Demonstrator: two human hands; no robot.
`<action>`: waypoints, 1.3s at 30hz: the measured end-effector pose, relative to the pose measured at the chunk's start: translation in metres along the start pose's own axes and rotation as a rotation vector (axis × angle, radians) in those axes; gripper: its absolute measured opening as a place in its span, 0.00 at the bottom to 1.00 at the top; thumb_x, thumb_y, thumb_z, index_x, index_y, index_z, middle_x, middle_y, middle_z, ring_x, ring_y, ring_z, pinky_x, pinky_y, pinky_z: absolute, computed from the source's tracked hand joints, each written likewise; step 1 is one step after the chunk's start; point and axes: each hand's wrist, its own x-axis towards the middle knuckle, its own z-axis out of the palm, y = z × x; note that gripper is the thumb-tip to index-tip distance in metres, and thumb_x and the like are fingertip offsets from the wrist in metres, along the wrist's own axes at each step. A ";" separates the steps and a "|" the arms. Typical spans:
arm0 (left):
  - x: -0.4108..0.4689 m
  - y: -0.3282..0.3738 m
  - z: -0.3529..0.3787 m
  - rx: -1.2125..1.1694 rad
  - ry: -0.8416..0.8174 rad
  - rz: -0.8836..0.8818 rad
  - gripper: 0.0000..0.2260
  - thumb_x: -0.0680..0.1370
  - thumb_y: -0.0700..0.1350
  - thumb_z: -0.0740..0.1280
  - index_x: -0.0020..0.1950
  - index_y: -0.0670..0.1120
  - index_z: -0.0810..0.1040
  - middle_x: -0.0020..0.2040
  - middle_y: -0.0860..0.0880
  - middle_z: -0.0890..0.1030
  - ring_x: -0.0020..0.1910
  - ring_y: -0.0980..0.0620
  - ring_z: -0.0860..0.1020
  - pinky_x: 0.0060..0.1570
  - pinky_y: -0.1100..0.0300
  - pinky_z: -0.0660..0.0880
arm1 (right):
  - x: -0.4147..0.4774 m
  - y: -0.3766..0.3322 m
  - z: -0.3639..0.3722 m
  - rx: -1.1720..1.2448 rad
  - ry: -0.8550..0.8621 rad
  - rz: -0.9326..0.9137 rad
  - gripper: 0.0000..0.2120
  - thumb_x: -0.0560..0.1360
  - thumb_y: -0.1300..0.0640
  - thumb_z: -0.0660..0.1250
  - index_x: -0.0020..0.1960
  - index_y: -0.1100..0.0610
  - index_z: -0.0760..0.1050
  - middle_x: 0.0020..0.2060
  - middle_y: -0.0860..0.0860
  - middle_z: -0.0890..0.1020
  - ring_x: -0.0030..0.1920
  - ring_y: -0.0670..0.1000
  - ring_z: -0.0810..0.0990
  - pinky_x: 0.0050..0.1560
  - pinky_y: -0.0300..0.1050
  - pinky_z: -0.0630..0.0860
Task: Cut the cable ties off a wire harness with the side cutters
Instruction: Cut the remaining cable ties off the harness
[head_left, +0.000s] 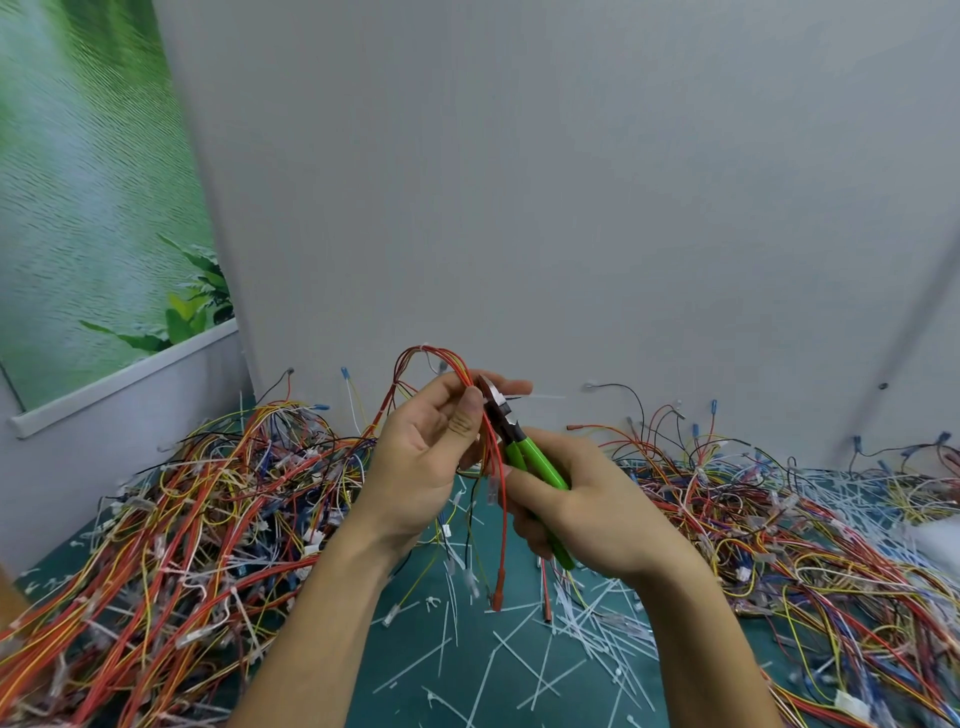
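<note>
- Above the teal-green work mat (400, 660), mid-frame: the harness (496, 467), a thin bundle of red and yellow wires, is held clear of the surface. Its top loops over the fingers and its tails with red terminals hang toward the mat.
- Left hand (426, 457) pinches the harness, thumb pressed over the wires near the top.
- Right hand (587, 504) is wrapped round the green-handled steel side cutters (535, 457). The jaws sit against the bundle just beside the left thumb.
- White plastic cable tie (540, 397): its tail pokes out right of the jaws. Cannot tell whether it is severed.
- Progress, my reading: well under way. White tie offcuts (519, 649) litter the mat, but the left heap of wires (182, 519) shows white ties on it, so plenty remains.
- Around: right heap of wires (779, 519), grey wall, green leaf poster (104, 208).
- In the way: wires lie close to the jaws, so I judge a nick is possible.
</note>
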 end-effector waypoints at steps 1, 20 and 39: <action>0.000 0.001 0.001 0.013 0.005 0.004 0.11 0.82 0.52 0.63 0.60 0.50 0.80 0.63 0.44 0.82 0.52 0.50 0.82 0.50 0.57 0.80 | 0.001 0.002 0.001 0.007 0.013 0.000 0.11 0.80 0.52 0.65 0.49 0.61 0.73 0.32 0.52 0.71 0.29 0.49 0.72 0.30 0.46 0.71; -0.002 0.003 -0.007 -0.143 -0.092 -0.105 0.17 0.84 0.51 0.59 0.68 0.45 0.78 0.65 0.39 0.80 0.63 0.44 0.78 0.61 0.51 0.77 | -0.002 -0.005 0.003 -0.095 -0.020 -0.126 0.07 0.81 0.55 0.68 0.45 0.45 0.76 0.34 0.55 0.79 0.34 0.48 0.79 0.35 0.36 0.76; -0.006 0.014 -0.008 0.009 -0.037 -0.080 0.19 0.80 0.52 0.63 0.64 0.42 0.80 0.58 0.42 0.84 0.59 0.45 0.82 0.59 0.54 0.78 | -0.003 -0.004 0.004 -0.202 -0.002 -0.102 0.07 0.81 0.52 0.68 0.46 0.50 0.74 0.36 0.59 0.78 0.36 0.61 0.81 0.37 0.52 0.80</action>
